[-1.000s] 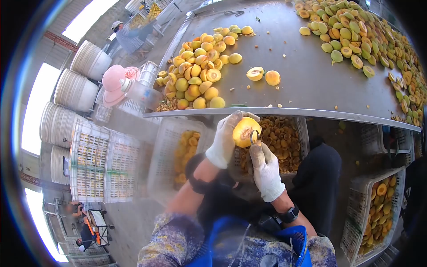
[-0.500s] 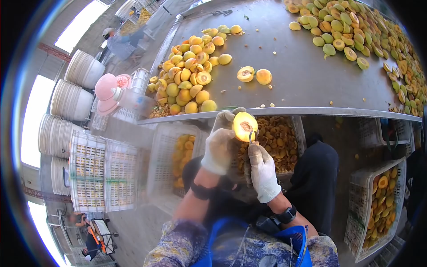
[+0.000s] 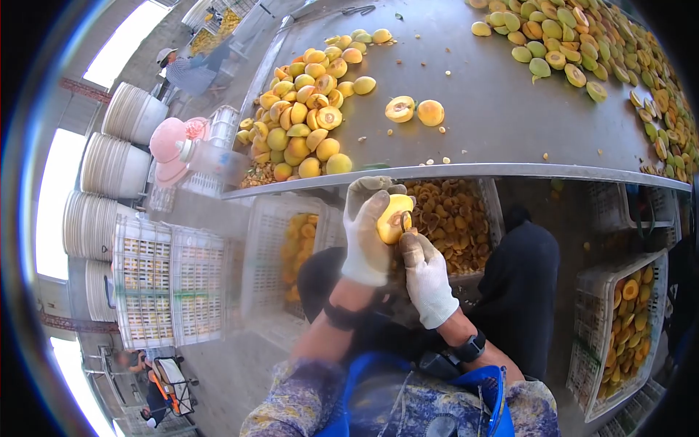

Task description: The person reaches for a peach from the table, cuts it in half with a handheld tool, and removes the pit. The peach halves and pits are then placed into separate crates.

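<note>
My gloved left hand [image 3: 366, 247] is closed around a yellow peach half [image 3: 389, 222] just below the table's front edge. The cut face is tilted toward my right hand. In my gloved right hand [image 3: 429, 284] is a small pitting tool, its metal loop [image 3: 405, 218] at the pit cavity; its handle is mostly hidden by my fingers. Two peach halves, one cut side up [image 3: 400, 109] and one rounded side up [image 3: 430, 113], lie on the metal table [image 3: 473, 138]. Behind my hands stands a crate of peach pieces [image 3: 455, 226].
A pile of peach halves [image 3: 298, 109] sits at the table's left, a larger pile [image 3: 575, 36] at the right. White crates [image 3: 171, 284] and stacked tubs [image 3: 116, 167] stand left. Another crate of peaches [image 3: 626, 328] is at right. Other people [image 3: 191, 71] are in the background.
The peach half has turned in my left hand, so its cut face shows more edge-on. The loop has moved slightly left with it, and both hands stay close together.
</note>
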Available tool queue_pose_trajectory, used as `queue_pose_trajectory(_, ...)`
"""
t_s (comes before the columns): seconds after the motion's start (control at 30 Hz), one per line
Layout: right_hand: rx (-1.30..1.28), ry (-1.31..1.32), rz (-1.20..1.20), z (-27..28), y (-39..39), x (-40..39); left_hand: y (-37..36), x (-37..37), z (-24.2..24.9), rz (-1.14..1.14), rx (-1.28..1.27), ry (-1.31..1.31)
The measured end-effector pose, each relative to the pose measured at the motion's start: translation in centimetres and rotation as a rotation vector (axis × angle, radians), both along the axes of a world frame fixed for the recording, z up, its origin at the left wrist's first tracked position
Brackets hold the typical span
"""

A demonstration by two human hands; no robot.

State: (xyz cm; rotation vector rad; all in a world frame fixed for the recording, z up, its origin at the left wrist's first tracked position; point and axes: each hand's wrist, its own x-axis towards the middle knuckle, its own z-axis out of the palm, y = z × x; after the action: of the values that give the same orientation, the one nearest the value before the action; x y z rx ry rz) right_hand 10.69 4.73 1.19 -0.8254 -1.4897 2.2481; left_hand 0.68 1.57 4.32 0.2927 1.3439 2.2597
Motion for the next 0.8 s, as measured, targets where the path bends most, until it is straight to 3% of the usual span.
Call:
queue_pose_trajectory(0.4, -0.117, -0.011, 0.128, -1.1, -0.7, 0.2, -0.7, 0.0, -0.9, -0.131, -0.035, 0.074)
queue_pose_trajectory(0.5, -0.128, 0.075, 0.031, -2.1, -1.4, 0.0, -0.8, 0.2, 1.8, -0.278, -0.364, -0.019)
queue_pose_trajectory(0.6, -0.016, 0.128, -0.053, -2.5, -2.0, -0.3, -0.6, 0.9, 1.8, -0.23, -0.366, -0.004)
queue_pose_trajectory(0.8, -0.082, 0.09, 0.024, -1.6, -1.7, 0.5, -0.7, 1.2, 0.3, -0.143, -0.322, 0.095)
